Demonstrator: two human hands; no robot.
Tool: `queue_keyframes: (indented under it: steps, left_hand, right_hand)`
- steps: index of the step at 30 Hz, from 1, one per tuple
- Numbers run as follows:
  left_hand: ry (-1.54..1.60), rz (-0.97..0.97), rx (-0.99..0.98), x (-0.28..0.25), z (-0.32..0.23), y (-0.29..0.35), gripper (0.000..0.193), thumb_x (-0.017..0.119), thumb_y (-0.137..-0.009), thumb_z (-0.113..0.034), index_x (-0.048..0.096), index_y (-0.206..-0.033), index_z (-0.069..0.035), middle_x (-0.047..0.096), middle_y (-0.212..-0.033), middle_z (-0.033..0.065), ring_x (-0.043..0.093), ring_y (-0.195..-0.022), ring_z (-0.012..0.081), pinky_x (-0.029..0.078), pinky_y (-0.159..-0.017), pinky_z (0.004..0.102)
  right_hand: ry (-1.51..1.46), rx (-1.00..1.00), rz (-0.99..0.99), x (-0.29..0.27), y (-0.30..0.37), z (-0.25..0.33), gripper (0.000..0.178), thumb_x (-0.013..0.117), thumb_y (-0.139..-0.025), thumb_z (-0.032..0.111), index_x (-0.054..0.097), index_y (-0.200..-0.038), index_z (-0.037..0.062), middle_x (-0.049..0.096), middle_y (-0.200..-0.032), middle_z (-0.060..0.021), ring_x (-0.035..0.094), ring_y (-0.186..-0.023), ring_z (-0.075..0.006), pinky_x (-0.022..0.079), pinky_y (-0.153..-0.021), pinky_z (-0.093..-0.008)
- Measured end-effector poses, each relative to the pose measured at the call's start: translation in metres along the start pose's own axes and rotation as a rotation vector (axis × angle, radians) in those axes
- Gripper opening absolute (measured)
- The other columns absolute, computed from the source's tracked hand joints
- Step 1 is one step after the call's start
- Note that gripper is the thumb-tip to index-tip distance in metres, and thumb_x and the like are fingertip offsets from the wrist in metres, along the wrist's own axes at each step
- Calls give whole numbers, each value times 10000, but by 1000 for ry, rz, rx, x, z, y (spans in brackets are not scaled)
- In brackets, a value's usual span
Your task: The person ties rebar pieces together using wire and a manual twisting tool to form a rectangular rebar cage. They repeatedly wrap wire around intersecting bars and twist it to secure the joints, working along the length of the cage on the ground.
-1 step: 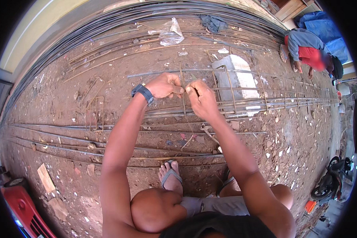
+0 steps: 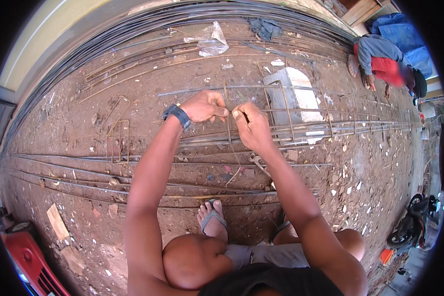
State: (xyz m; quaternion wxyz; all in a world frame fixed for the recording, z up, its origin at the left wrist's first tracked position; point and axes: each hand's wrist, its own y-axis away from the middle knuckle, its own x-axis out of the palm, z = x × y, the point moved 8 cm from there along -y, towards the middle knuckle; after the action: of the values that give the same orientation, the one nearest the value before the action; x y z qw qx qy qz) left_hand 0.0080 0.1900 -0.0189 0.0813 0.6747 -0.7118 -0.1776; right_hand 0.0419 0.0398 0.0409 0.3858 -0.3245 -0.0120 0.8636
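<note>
My left hand (image 2: pixel 206 106), with a dark watch on the wrist, is closed at a thin upright steel stirrup (image 2: pixel 227 126), its fingers curled against the rod. Just right of it my right hand (image 2: pixel 253 124) is pinched, thumb against fingers; what lies in the pinch is hidden. The stirrup crosses the long bars of a rebar cage (image 2: pixel 348 111) that stretches to the right. A thin wire (image 2: pixel 238 158) trails below the stirrup. Metal pincers (image 2: pixel 259 162) lie on the ground below my right hand.
A pale concrete block (image 2: pixel 293 93) sits under the cage. Loose stirrups (image 2: pixel 118 143) lie at left, with long bars (image 2: pixel 79 159) nearer my feet. A rebar bundle (image 2: pixel 148 17) curves along the back. Another person (image 2: pixel 380 56) bends over at the far right; a motorbike (image 2: pixel 412 222) stands lower right.
My right forearm has shifted very slightly. Both hands stay at the same spot on the cage.
</note>
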Motion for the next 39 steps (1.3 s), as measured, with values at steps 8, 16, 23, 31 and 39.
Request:
queue_keyframes:
  steps: [8, 16, 23, 31, 39]
  left_hand:
    - [115, 60, -23, -1, 6, -3, 184, 788, -891, -156, 656, -911, -29, 747, -831, 89, 537, -549, 60, 390, -460, 216]
    - [23, -74, -140, -3, 10, -11, 260, 848, -825, -222, 672, -816, -30, 732, -719, 89, 486, -451, 54, 331, -383, 234]
    - [-17, -131, -127, -1, -2, -2, 244, 843, -793, -204, 684, -778, -19, 723, -705, 93, 500, -458, 70, 342, -391, 245]
    - [-33, -130, -140, -1, 1, -1, 255, 840, -810, -210, 667, -792, -24, 722, -711, 88, 497, -470, 67, 336, -395, 239]
    - [2, -65, -114, 4, 0, -10, 244, 817, -851, -222, 673, -801, -31, 733, -742, 87, 509, -482, 63, 347, -409, 228]
  right_hand:
    - [263, 200, -19, 4, 12, -14, 104, 645, -833, 124, 639, -808, 23, 676, -886, -167, 663, -866, -367, 508, -781, -489]
    - [579, 192, -8, 18, 6, -24, 157, 701, -798, 191, 679, -796, 35, 705, -899, -161, 682, -901, -323, 480, -831, -467]
    - [745, -17, -132, -10, -9, 11, 248, 732, -784, 222, 699, -979, 72, 719, -1037, -149, 679, -1024, -291, 446, -897, -440]
    - [636, 100, 640, 45, -37, -42, 215, 679, -800, 160, 697, -986, 53, 732, -999, -157, 687, -1028, -317, 475, -923, -415]
    - [-329, 598, 795, 43, -62, -86, 130, 717, -873, 174, 715, -884, 45, 689, -865, -25, 574, -811, -141, 471, -778, -325]
